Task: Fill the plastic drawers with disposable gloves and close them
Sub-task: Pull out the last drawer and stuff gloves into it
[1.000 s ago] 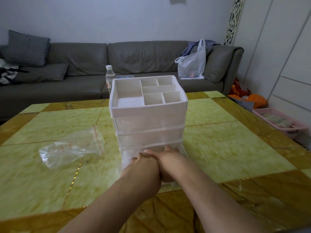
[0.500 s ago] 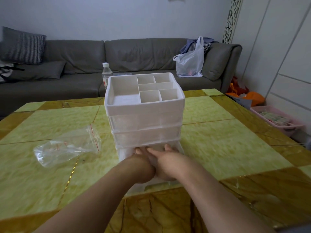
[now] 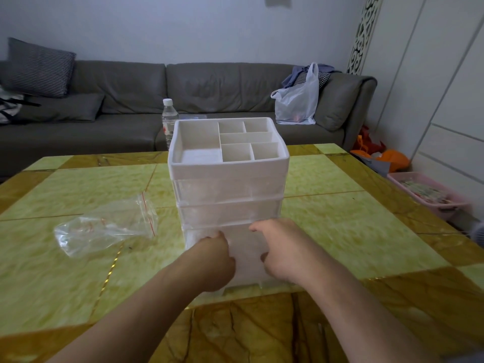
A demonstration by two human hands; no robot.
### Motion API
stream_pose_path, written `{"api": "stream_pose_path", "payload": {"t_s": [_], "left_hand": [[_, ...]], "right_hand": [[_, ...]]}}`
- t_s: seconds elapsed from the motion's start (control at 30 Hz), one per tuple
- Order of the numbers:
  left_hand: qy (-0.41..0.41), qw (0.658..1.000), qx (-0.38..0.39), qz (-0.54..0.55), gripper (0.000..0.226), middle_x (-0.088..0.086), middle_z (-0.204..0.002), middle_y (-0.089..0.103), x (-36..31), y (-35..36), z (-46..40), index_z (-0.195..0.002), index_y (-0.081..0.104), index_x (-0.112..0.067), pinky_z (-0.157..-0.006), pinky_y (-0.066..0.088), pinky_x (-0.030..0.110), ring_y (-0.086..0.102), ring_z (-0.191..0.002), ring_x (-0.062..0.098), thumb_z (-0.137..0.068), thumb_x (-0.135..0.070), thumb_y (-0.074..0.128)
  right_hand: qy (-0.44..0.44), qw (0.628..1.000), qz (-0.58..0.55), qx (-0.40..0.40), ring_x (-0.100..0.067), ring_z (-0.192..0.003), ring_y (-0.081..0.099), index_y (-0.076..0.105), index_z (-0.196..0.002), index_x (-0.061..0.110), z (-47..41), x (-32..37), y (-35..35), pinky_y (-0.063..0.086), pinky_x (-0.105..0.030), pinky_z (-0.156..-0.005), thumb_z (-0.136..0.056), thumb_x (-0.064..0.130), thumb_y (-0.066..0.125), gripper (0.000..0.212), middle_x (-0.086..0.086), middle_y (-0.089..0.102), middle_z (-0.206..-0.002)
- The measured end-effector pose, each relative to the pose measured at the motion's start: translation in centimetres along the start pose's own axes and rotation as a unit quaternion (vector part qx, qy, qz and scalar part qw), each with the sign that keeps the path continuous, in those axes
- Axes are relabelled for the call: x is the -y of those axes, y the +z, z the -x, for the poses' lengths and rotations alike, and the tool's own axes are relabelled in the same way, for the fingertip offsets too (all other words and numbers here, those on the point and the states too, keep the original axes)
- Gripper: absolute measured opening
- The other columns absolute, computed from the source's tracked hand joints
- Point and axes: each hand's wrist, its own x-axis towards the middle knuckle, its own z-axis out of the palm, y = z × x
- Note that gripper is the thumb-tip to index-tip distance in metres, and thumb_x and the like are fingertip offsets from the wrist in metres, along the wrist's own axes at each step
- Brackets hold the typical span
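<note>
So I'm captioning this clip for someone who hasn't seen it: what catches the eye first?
A white plastic drawer unit stands mid-table, its divided top tray empty. Both hands, left hand and right hand, are at its pulled-out bottom drawer, which holds whitish, filmy contents. To its left, a clear zip bag lies crumpled on the yellow-green marble table.

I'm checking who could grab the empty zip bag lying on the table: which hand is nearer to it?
Left. The left hand sits just right of the zip bag, at the bottom drawer; the right hand is beyond it.
</note>
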Motion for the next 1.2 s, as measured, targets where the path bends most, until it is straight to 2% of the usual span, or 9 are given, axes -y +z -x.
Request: {"api": "stream_pose_path", "payload": {"t_s": [0.1,0.23,0.4,0.47,0.6,0.9,0.97,1.07,1.2], "left_hand": [[0.050,0.994,-0.098,-0.008,0.048,0.002,-0.136,0.054,0.6,-0.5,2.9,-0.145,0.041,-0.017,-0.095,0.053,0.033,0.057,-0.121,0.021,-0.102,-0.033,0.055],[0.088,0.970,-0.219,-0.049,0.032,-0.007,-0.127,0.044,1.7,0.2,5.4,-0.133,0.049,-0.024,-0.091,0.048,0.027,0.042,-0.121,0.015,-0.101,-0.029,0.054],[0.147,0.965,-0.205,-0.065,0.036,-0.006,-0.125,0.045,1.9,1.9,6.3,-0.130,0.051,-0.025,-0.086,0.049,0.028,0.044,-0.115,0.016,-0.096,-0.015,0.052],[0.169,0.964,-0.189,-0.080,0.036,-0.005,-0.128,0.046,1.4,2.3,6.6,-0.135,0.049,-0.027,-0.088,0.049,0.029,0.047,-0.115,0.019,-0.099,-0.025,0.048],[0.136,0.974,-0.138,-0.118,0.055,-0.002,-0.144,0.035,1.1,3.2,6.6,-0.144,0.036,-0.031,-0.104,0.045,0.037,0.040,-0.131,0.023,-0.102,-0.057,0.010],[0.115,0.979,-0.090,-0.141,0.059,-0.001,-0.138,0.043,1.7,3.9,5.0,-0.142,0.039,-0.031,-0.103,0.044,0.035,0.045,-0.127,0.023,-0.099,-0.065,0.016],[0.114,0.980,-0.096,-0.135,0.054,-0.001,-0.138,0.043,1.7,4.0,4.9,-0.142,0.040,-0.031,-0.103,0.044,0.035,0.044,-0.128,0.023,-0.103,-0.064,0.022],[0.113,0.980,-0.100,-0.128,0.052,-0.001,-0.137,0.044,1.7,4.0,4.9,-0.140,0.041,-0.031,-0.102,0.044,0.035,0.045,-0.127,0.022,-0.104,-0.064,0.025],[0.123,0.979,-0.113,-0.120,0.051,-0.001,-0.138,0.044,1.7,3.8,5.2,-0.141,0.041,-0.032,-0.103,0.045,0.035,0.045,-0.129,0.022,-0.104,-0.064,0.026]], "right_hand": [[0.009,1.000,-0.004,-0.029,-0.023,-0.122,0.065,0.065,-0.140,0.034,0.5,-0.6,-0.3,0.058,-0.033,-0.097,-0.092,0.011,0.077,0.054,0.002,0.054,-0.149],[-0.006,0.999,0.001,-0.053,-0.018,-0.130,0.057,0.066,-0.135,0.038,0.5,-1.0,0.1,0.048,-0.031,-0.105,-0.092,0.022,0.082,0.049,0.006,0.049,-0.149],[-0.010,0.997,0.054,-0.054,-0.016,-0.115,0.062,0.071,-0.126,0.033,0.4,-0.5,0.7,0.055,-0.032,-0.095,-0.089,0.014,0.081,0.043,0.008,0.059,-0.132],[0.000,0.998,0.055,-0.030,-0.019,-0.101,0.068,0.075,-0.115,0.029,0.0,-0.2,1.5,0.060,-0.034,-0.085,-0.088,0.008,0.077,0.034,0.004,0.061,-0.122],[0.005,0.999,0.041,-0.009,-0.020,-0.085,0.070,0.078,-0.099,0.025,-0.9,-0.1,2.7,0.064,-0.036,-0.077,-0.087,0.011,0.070,0.020,-0.001,0.067,-0.106],[0.004,0.999,0.028,0.021,-0.020,-0.112,0.069,0.072,-0.127,0.036,-0.2,-0.9,0.7,0.058,-0.032,-0.092,-0.099,0.009,0.065,0.039,0.001,0.059,-0.140],[0.003,0.999,0.040,-0.005,-0.018,-0.106,0.071,0.077,-0.114,0.033,0.2,-0.5,-0.1,0.060,-0.033,-0.091,-0.097,0.010,0.068,0.030,0.002,0.065,-0.131],[0.000,0.999,0.049,-0.005,-0.018,-0.078,0.072,0.080,-0.088,0.022,0.5,-0.1,-0.3,0.066,-0.038,-0.074,-0.094,0.012,0.065,0.019,0.000,0.072,-0.094],[0.016,0.991,0.101,0.091,-0.026,-0.083,0.070,0.077,-0.104,0.015,0.8,0.4,0.4,0.065,-0.039,-0.077,-0.090,0.008,0.054,0.029,-0.007,0.067,-0.103]]}}
